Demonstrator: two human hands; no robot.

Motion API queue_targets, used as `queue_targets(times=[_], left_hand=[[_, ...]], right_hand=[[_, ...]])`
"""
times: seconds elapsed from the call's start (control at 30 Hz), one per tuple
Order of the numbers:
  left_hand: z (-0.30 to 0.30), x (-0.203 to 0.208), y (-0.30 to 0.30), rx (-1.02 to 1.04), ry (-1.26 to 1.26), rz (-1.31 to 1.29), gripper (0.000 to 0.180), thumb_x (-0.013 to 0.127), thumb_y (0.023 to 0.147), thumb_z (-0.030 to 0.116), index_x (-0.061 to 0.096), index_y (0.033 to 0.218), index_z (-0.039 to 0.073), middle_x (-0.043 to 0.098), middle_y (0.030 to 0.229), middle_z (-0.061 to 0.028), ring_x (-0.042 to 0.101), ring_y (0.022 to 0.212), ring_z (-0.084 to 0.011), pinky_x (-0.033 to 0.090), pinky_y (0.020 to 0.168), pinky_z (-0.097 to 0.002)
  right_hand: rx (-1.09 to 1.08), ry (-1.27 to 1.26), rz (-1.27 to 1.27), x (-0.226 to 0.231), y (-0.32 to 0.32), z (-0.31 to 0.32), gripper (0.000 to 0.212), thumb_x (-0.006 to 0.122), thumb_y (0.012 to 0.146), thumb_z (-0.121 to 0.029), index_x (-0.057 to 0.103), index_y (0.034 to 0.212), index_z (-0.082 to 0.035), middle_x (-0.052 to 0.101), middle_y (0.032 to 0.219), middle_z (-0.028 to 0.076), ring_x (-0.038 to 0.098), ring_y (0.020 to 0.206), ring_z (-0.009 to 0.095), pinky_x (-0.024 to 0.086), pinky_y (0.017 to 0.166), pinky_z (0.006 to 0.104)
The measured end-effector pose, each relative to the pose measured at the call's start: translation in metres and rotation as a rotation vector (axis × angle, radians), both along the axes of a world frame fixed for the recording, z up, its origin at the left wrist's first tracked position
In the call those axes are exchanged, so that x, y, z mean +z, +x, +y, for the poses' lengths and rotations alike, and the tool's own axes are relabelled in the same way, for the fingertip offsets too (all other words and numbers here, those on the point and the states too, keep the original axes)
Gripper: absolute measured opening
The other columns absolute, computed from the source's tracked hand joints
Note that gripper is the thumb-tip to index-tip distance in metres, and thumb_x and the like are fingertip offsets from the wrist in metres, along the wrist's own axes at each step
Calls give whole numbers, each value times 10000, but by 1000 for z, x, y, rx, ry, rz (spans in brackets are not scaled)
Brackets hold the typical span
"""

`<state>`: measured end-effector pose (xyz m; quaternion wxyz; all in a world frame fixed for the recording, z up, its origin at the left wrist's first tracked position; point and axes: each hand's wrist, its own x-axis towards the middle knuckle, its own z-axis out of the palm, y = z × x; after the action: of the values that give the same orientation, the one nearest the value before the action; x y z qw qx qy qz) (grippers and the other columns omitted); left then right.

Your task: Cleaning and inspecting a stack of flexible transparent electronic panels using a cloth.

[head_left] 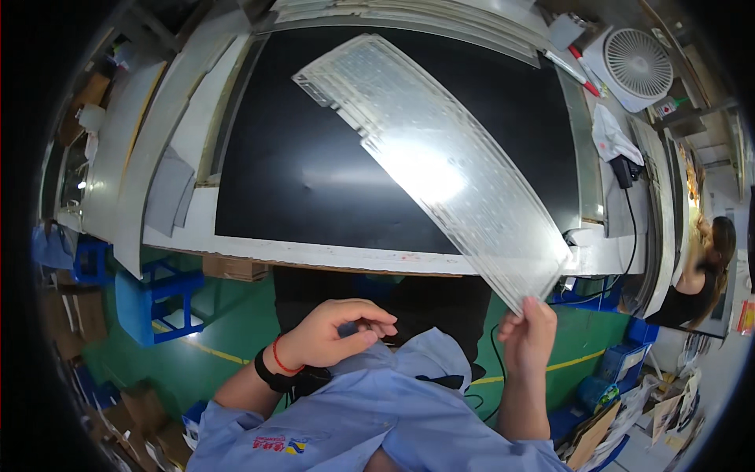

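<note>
Pinching one corner of the long, glossy silvery panel (464, 189) over the flat black sheet (291, 165), the right hand (528, 330) risks slippage or scraping — the empty, loosely curled left hand (334, 334) supporting nothing

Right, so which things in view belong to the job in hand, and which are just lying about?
In the job:
- translucent panel, a lower corner in the right hand's grip
- black work surface, beneath much of it
- left hand, holding nothing

Apparently just lying about:
- white fan
- red-tipped marker
- grey cloth
- blue stool
</note>
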<state>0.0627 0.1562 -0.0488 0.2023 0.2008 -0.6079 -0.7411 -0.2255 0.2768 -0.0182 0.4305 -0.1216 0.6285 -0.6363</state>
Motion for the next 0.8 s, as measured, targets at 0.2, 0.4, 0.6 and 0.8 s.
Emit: queue_targets(times=[0.2, 0.4, 0.6, 0.8], left_hand=[[-7, 4, 34, 109, 151, 2, 273, 547, 961, 6, 631, 1217, -34, 702, 1104, -134, 679, 1011, -175, 526, 857, -274], [-19, 22, 69, 326, 153, 116, 186, 561, 970, 79, 635, 1105, -24, 679, 1044, -152, 681, 937, -192, 527, 762, -262], [-40, 48, 74, 452, -84, 145, 253, 574, 1012, 245, 616, 1054, -1, 676, 974, -151, 668, 844, -180, 520, 703, -261], [-75, 69, 62, 688, -205, -73, 300, 538, 1005, 169, 577, 1255, 9, 630, 1205, -130, 607, 1047, -171, 500, 838, -285]], right_hand=[[170, -123, 67, -23, -48, 50, 380, 593, 975, -290, 563, 722, -7, 611, 659, 133, 560, 471, 211, 454, 426, 300], [20, -246, -127, -13, -47, 38, 528, 484, 1034, -393, 451, 1331, 42, 640, 1114, 162, 662, 758, 226, 529, 538, 279], [-210, -87, 198, -8, -31, 24, 275, 544, 1028, -152, 522, 1222, 42, 648, 1001, 123, 618, 644, 131, 493, 476, 229], [-143, -261, 749, 4, -48, 50, 97, 594, 994, -58, 576, 1058, 12, 611, 862, 83, 459, 499, 41, 342, 394, 172]])
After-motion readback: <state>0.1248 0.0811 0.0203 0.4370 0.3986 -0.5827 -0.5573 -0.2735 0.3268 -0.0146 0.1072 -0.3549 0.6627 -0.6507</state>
